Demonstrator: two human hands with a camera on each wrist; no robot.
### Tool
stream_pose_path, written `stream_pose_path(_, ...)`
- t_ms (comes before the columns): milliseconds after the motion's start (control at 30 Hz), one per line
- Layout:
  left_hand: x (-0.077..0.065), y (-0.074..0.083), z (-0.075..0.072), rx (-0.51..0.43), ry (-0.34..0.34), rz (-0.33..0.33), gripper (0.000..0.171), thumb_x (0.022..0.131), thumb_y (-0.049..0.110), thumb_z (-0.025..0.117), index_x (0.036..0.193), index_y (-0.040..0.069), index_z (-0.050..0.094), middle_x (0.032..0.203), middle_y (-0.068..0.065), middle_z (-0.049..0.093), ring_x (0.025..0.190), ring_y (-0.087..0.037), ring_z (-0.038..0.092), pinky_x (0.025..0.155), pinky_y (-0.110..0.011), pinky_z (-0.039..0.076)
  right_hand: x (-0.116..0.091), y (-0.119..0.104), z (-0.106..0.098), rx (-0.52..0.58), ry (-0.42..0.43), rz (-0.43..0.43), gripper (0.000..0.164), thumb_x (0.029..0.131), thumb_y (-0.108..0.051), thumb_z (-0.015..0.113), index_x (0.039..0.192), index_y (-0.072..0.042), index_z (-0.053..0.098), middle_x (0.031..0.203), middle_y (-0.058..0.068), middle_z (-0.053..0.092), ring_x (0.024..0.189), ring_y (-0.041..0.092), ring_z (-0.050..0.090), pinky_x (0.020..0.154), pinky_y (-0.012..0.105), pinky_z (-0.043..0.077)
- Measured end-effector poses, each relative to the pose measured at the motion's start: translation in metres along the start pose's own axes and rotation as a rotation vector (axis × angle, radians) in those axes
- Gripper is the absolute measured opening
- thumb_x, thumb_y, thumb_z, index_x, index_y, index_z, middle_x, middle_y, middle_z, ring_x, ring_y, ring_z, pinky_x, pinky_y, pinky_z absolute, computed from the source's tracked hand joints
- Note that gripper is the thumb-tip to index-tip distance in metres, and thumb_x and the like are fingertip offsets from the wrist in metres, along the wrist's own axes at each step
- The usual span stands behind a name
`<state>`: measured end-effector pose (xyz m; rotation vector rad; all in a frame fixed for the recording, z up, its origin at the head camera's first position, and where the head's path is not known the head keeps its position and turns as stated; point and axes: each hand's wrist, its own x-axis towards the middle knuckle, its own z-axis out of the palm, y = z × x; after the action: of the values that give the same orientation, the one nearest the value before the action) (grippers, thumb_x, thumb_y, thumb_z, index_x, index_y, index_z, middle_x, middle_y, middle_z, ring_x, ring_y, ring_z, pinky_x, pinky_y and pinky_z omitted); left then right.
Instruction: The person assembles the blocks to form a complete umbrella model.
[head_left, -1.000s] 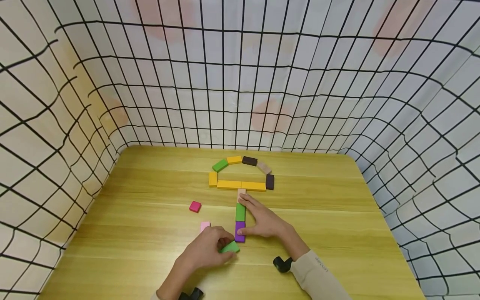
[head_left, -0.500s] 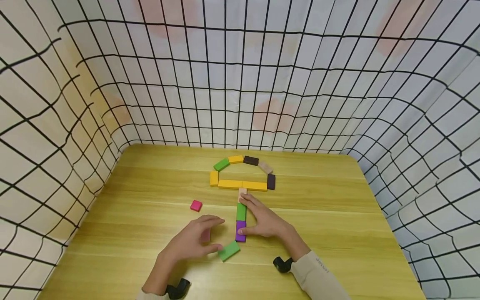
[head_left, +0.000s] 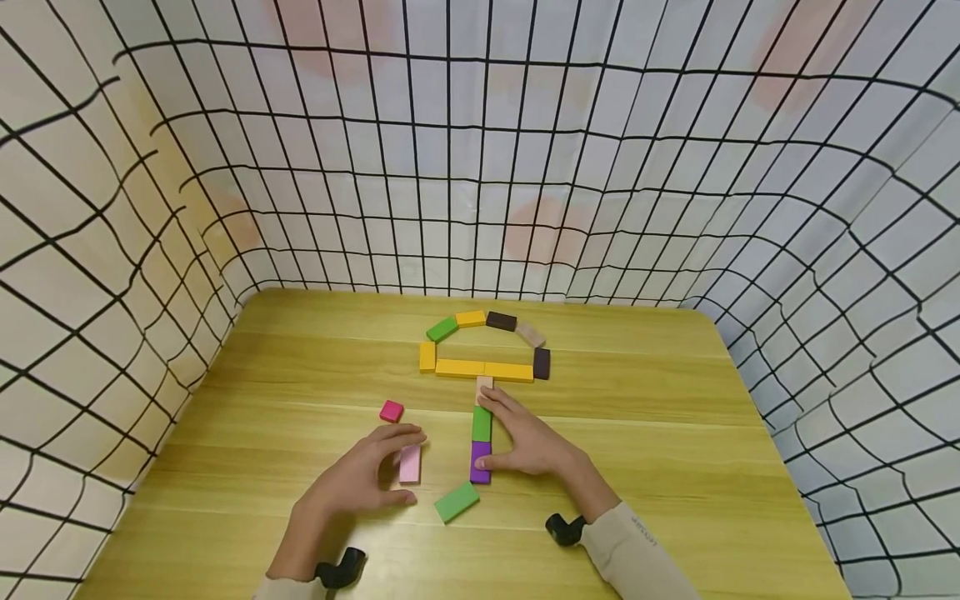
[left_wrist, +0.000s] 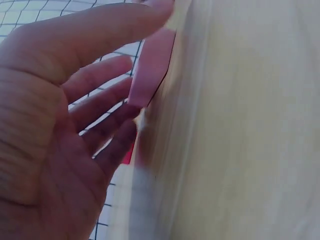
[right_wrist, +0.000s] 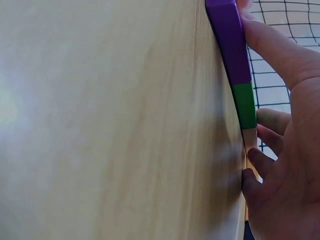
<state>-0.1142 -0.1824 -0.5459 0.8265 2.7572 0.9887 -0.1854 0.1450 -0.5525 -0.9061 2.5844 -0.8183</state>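
My left hand [head_left: 358, 475] is over the table with thumb and fingers spread apart, next to a pink block [head_left: 410, 465]. In the left wrist view this pink block [left_wrist: 152, 67] lies just past the fingers, under the thumb. My right hand [head_left: 536, 442] rests along a column of blocks: its thumb touches the purple block [head_left: 481, 452] and a fingertip lies on the beige block [head_left: 483, 382]. Between these two sits a green block [head_left: 482, 423]. A light green block [head_left: 457, 502] lies slanted below the column, its corner near the purple one.
A small red block [head_left: 392, 411] lies beyond the left hand. Above the column, two yellow blocks [head_left: 461, 367] form a bar, with an arch of several blocks, including a dark one [head_left: 501, 321], over it. A black grid-patterned white curtain [head_left: 480, 150] encloses the wooden table [head_left: 637, 400].
My left hand has let go of the light green block and moved left to the pink block. The light green block stays slanted below the column. My right hand has kept its place.
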Motion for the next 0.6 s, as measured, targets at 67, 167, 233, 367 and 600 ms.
stream_pose_path(67, -0.0014, -0.0017, -0.0018, -0.005, 0.0, -0.006, 0.077, 0.076, 0.028, 0.09, 0.146, 0.017, 0.058, 0.154, -0.002, 0.052, 0.144, -0.029, 0.048, 0.117, -0.056, 0.042, -0.0003, -0.0005, -0.0004, 0.002, 0.0, 0.001, 0.109, 0.083, -0.068, 0.074, 0.166, -0.019, 0.023, 0.174, -0.004, 0.014, 0.161, 0.025, 0.014, 0.127, 0.05, 0.028)
stream_pose_path(167, -0.0022, -0.0026, -0.003, 0.002, 0.004, -0.016, 0.072, 0.078, 0.025, 0.088, 0.144, 0.018, 0.06, 0.151, -0.002, 0.055, 0.142, -0.029, 0.05, 0.116, -0.055, 0.043, -0.001, -0.0013, -0.0012, 0.001, -0.003, 0.007, 0.109, 0.083, -0.068, 0.074, 0.166, -0.019, 0.023, 0.174, -0.004, 0.013, 0.161, 0.026, 0.014, 0.127, 0.05, 0.028)
stream_pose_path(233, -0.0018, -0.0026, -0.003, 0.008, 0.011, -0.02, 0.068, 0.079, 0.026, 0.087, 0.142, 0.019, 0.062, 0.148, -0.003, 0.057, 0.139, -0.028, 0.052, 0.114, -0.055, 0.045, -0.0014, -0.0016, -0.0013, 0.001, -0.001, 0.008, 0.108, 0.083, -0.068, 0.074, 0.166, -0.019, 0.024, 0.174, -0.003, 0.013, 0.161, 0.026, 0.015, 0.126, 0.051, 0.029)
stream_pose_path(367, -0.0008, -0.0024, -0.002, 0.021, 0.026, -0.021, 0.065, 0.079, 0.027, 0.088, 0.139, 0.019, 0.064, 0.144, -0.003, 0.06, 0.134, -0.028, 0.056, 0.111, -0.054, 0.048, -0.0017, -0.002, -0.0012, 0.0, 0.005, 0.009, 0.107, 0.083, -0.068, 0.074, 0.165, -0.019, 0.025, 0.174, -0.003, 0.015, 0.161, 0.027, 0.016, 0.125, 0.052, 0.031)
stream_pose_path(600, 0.001, 0.0018, 0.0, 0.017, 0.053, -0.006, 0.067, 0.075, 0.03, 0.092, 0.135, 0.015, 0.067, 0.135, -0.002, 0.063, 0.121, -0.021, 0.062, 0.102, -0.047, 0.055, -0.0018, -0.0028, -0.0017, -0.004, -0.003, 0.015, 0.108, 0.083, -0.068, 0.074, 0.166, -0.02, 0.023, 0.174, -0.004, 0.014, 0.161, 0.026, 0.016, 0.126, 0.051, 0.029)
